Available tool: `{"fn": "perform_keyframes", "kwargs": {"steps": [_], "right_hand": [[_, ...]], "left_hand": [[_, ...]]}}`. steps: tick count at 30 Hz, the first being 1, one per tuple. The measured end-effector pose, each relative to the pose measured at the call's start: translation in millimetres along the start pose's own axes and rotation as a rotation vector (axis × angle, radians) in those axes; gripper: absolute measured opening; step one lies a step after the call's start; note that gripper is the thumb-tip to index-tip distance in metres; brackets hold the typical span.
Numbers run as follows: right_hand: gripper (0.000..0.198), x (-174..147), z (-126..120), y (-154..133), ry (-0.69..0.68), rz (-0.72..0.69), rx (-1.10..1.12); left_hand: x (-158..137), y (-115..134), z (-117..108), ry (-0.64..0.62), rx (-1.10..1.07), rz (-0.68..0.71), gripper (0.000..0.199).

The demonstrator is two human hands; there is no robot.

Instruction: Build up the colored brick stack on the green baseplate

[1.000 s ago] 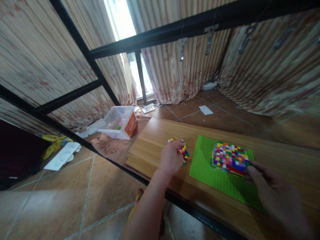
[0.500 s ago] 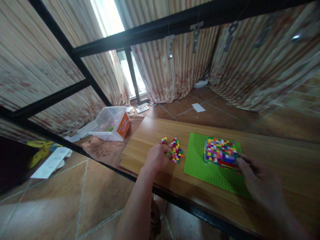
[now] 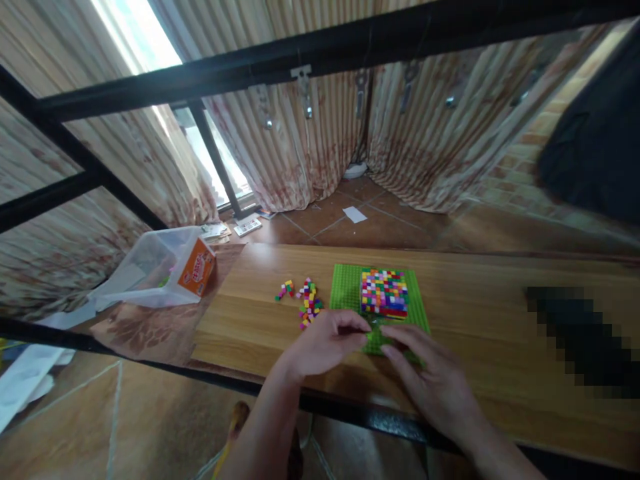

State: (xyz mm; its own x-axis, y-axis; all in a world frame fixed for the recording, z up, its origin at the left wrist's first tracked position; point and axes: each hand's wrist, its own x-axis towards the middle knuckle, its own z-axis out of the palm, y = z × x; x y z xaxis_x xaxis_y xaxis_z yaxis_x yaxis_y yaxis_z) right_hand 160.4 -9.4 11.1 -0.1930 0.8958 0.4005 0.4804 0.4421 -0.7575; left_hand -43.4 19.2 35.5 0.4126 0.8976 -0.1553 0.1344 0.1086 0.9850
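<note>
A block of several layers of small multicoloured toy bricks (image 3: pixel 384 292) stands on a green studded baseplate (image 3: pixel 345 283). In front of it, over the near part of the baseplate, my two hands come close together. My left hand (image 3: pixel 325 343) is closed, thumb and forefinger curled toward each other; whatever is in the pinch is too small to make out. Facing it, my right hand (image 3: pixel 433 373) has its thumb and forefinger apart, with nothing visible between them. Loose bricks (image 3: pixel 309 293) lie in a pile left of the baseplate, partly behind my left hand.
The wooden board (image 3: pixel 240 313) carries the baseplate and bricks. At its left stands a clear plastic box (image 3: pixel 155 267) with an orange label. A dark pixelated patch (image 3: pixel 580 333) covers something on the right. A black metal bar (image 3: pixel 240 73) crosses above, before curtains (image 3: pixel 300 160).
My left hand has moved from the loose bricks to the front of the brick block. My right hand has left the block's right side and come toward the left. The view has swung right.
</note>
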Motion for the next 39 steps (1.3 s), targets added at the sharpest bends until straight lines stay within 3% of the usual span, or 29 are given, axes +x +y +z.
{"fn": "perform_keyframes", "kwargs": {"steps": [4, 11, 14, 19, 24, 31, 39], "right_hand": [[0.019, -3.3, -1.8, -0.1, -0.082, 0.049, 0.078], [0.019, 1.0, -9.2, 5.2, -0.064, 0.142, 0.087], [0.020, 3.0, -12.2, 11.7, 0.005, 0.166, 0.048], [0.021, 8.7, -20.6, 27.7, 0.188, 0.234, 0.015], [0.025, 16.7, -24.7, 39.0, 0.296, 0.400, 0.085], [0.029, 24.4, -19.0, 43.9, 0.316, 0.543, 0.184], [0.031, 26.9, -14.8, 40.0, 0.298, 0.557, 0.096]], "left_hand": [[5.7, 1.1, 16.8, -0.064, -0.086, -0.016, 0.010], [14.8, 1.8, 26.5, -0.029, -0.165, -0.018, 0.017], [18.0, -1.1, 28.1, -0.012, -0.193, -0.017, 0.020], [19.0, -5.3, 23.1, 0.095, -0.208, -0.001, 0.019], [21.7, -7.4, 15.7, 0.248, -0.210, 0.007, 0.020], [25.8, -6.7, 10.7, 0.407, -0.263, 0.000, 0.020], [26.9, -8.3, 9.2, 0.441, -0.252, -0.006, 0.016]]}}
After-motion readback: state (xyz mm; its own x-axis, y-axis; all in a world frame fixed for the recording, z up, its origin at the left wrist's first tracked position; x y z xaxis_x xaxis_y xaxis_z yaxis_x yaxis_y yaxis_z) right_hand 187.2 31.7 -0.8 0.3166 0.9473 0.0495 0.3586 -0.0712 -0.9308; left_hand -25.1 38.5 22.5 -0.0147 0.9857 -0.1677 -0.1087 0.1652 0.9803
